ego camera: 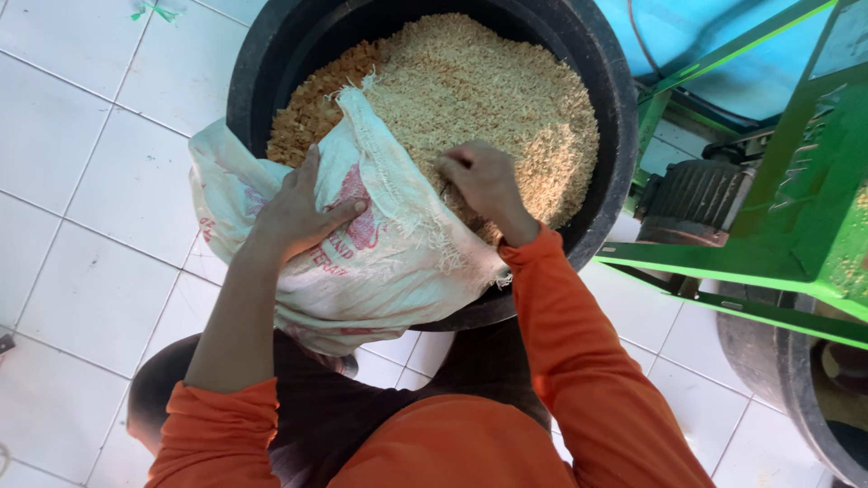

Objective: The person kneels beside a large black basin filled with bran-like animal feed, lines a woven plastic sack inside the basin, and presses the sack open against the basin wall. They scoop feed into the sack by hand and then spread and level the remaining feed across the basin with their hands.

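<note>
A white woven sack with red print lies tipped over the near rim of a big black tub. Tan grain fills the tub in a heap. My left hand presses flat on the sack's side, gripping the fabric. My right hand is closed on the sack's frayed open edge where it meets the grain. Both arms wear orange sleeves.
A green metal machine frame with a dark ribbed motor stands at the right. A second dark tub sits at the lower right. White floor tiles spread to the left. A blue sheet lies at top right.
</note>
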